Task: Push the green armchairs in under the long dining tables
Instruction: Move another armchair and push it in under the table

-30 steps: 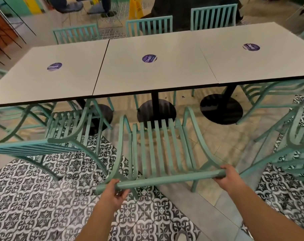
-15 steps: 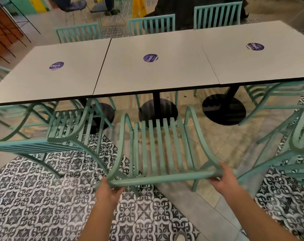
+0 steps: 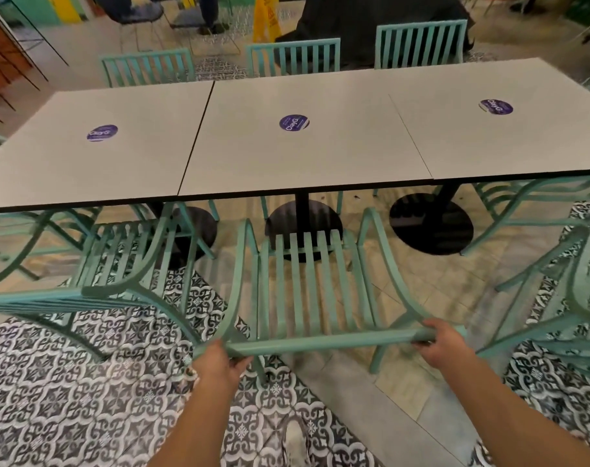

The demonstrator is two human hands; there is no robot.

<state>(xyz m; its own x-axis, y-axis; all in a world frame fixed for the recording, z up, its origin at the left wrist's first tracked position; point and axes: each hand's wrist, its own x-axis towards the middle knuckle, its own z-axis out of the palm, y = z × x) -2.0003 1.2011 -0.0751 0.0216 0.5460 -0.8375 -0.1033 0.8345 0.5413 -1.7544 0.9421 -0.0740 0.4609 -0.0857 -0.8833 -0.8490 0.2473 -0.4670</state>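
Three round purple stickers, one per counter (image 3: 320,156) panel. Centre sticker (image 3: 294,123) reads "ClayG"; right sticker (image 3: 495,107) likewise, partly legible; left sticker (image 3: 102,133) blurred, similar. Yellow floor sign (image 3: 266,18) text unreadable.

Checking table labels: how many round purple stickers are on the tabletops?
3, one on each tabletop: left sticker, middle sticker, right sticker. None seems hidden.

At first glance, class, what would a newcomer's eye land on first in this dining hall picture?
First, the green armchair in the centre foreground, its top rail gripped by the left hand and the right hand. Behind it runs the long pale dining table, with a round purple sticker in the middle of each top. Below, the black-and-white patterned floor tiles fill the lower left.
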